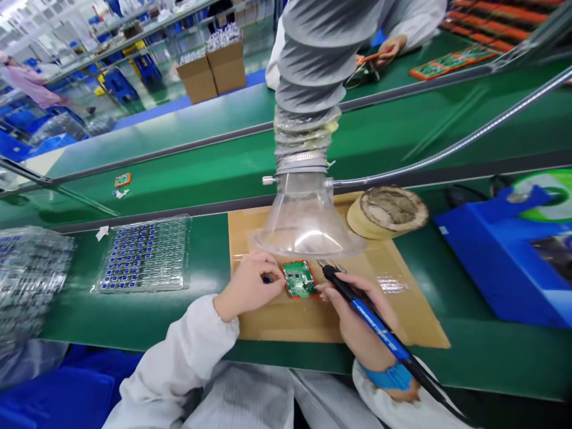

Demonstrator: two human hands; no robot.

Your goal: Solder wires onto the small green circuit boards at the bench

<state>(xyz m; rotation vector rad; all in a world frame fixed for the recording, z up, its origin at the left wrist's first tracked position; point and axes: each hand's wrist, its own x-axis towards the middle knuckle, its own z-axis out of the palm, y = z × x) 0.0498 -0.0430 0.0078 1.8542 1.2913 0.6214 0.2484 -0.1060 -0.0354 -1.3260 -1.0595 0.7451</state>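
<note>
A small green circuit board (299,279) in an orange frame lies on a brown cardboard mat (313,322). My left hand (250,283) is closed at the board's left edge, pinching a small blue part against it. My right hand (357,316) is wrapped round a soldering iron (370,319) with a black tip and blue handle. The tip rests just right of the board's upper corner. A clear fume-extraction funnel (306,223) on a grey ribbed hose hangs directly above the board.
A clear tray of small blue parts (143,255) lies left of the mat, with stacked clear trays (27,280) further left. A round sponge holder (386,211) sits behind the mat. A blue unit (509,262) stands at right. Across the green belt, another person's hand (393,47) works on boards.
</note>
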